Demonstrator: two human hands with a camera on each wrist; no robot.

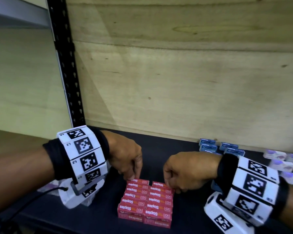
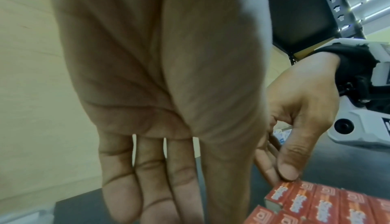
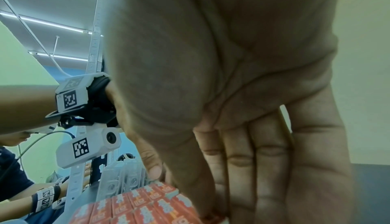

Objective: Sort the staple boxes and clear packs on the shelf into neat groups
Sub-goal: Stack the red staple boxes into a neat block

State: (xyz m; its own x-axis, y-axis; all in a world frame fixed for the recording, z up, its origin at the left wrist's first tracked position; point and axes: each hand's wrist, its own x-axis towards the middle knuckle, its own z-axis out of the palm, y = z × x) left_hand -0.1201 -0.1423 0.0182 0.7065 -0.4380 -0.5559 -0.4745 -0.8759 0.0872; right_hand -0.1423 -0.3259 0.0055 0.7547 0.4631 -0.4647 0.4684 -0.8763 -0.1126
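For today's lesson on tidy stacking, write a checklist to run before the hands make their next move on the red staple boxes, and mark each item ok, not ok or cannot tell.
1. Red staple boxes form two columns: ok.
2. Far ends level: not ok, left column reaches further back.
3. Left hand touches the far left box: ok.
4. Right hand touches the far right box: ok.
5. Blue boxes grouped apart from the red: ok.
6. Clear packs neatly grouped: cannot tell.

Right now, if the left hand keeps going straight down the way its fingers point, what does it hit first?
The left hand points down at the far end of the red staple boxes; it would meet the left column's rearmost box, which its fingertips seem already to touch.
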